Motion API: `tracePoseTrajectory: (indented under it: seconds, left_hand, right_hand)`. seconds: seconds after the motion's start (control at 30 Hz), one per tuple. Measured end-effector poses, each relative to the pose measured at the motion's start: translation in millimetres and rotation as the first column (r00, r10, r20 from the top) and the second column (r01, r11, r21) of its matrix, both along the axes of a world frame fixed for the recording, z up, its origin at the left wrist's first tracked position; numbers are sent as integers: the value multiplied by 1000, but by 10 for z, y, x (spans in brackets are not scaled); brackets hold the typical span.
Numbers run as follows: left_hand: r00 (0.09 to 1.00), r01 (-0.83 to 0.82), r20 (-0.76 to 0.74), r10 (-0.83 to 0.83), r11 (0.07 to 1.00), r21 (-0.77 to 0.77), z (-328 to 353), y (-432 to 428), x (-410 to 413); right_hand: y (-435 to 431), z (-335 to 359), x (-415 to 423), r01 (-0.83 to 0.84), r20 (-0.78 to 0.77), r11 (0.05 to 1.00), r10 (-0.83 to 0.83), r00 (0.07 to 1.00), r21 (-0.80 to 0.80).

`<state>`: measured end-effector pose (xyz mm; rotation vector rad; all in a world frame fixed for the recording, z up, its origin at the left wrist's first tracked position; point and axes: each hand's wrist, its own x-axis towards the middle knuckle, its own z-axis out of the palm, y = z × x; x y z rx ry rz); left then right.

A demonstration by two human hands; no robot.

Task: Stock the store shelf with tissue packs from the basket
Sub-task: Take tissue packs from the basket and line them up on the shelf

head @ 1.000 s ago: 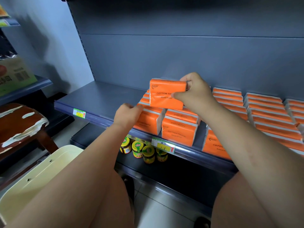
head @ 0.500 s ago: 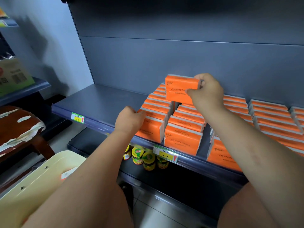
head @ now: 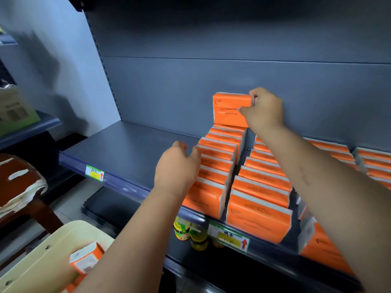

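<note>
Risk: orange plastic-wrapped tissue pack (head: 229, 109) held over rear of leftmost pack row (head: 218, 163) on dark grey metal shelf (head: 131, 149); set down crooked, it prob. tips fwd, knocking row askew. R hand (head: 262, 111): pinches pack's right end, thumb in front. L hand (head: 177, 166): fingers loosely bent, rests against row's side, grips nothing. More packs in cream plastic basket (head: 53, 256).

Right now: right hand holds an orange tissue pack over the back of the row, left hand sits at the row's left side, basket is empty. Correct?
Not the basket: the head view shows a tissue pack lying in it. The right hand does grip the raised pack over the row, left hand at its side.
</note>
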<state>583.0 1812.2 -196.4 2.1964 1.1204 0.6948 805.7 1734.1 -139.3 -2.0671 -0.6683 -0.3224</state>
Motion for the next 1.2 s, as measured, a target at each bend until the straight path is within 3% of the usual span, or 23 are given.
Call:
tracePoseTrajectory:
  seconds: [0.17, 0.37, 0.5, 0.57, 0.67, 0.73, 1.0, 1.2]
  left_hand:
    - [998, 20, -59, -15, 996, 92, 8, 126, 63]
    - [991, 17, -137, -4, 995, 94, 17, 202, 38]
    - [984, 4, -175, 20, 991, 133, 68, 215, -4]
    - [981, 3, -192, 32, 984, 177, 104, 206, -37]
    - [979, 4, -197, 51, 964, 268, 153, 208, -97]
    - [977, -1, -204, 70, 947, 323, 175, 210, -171]
    - [940, -128, -241, 242, 904, 408, 306, -11, -1163]
    - [847, -258, -310, 432, 844, 471, 73, -54, -2495]
  right_hand:
    - [173, -204, 107, 72, 101, 985, -56, 993, -157]
    - [157, -239, 114, 111, 125, 964, -83, 989, -241]
    - [108, -103, -93, 224, 375, 923, -96, 922, -314]
    - [106, -28, -248, 98, 401, 938, 47, 915, -334]
    - [109, 12, -599, -187, 264, 915, 291, 920, -356]
    - [76, -30, -864, -282, 203, 880, 378, 903, -382]
    - [-83, -195, -1855, -454, 45, 757, 535, 844, -470]
    - [154, -434, -3095, -550, 163, 710, 665, 729, -440]
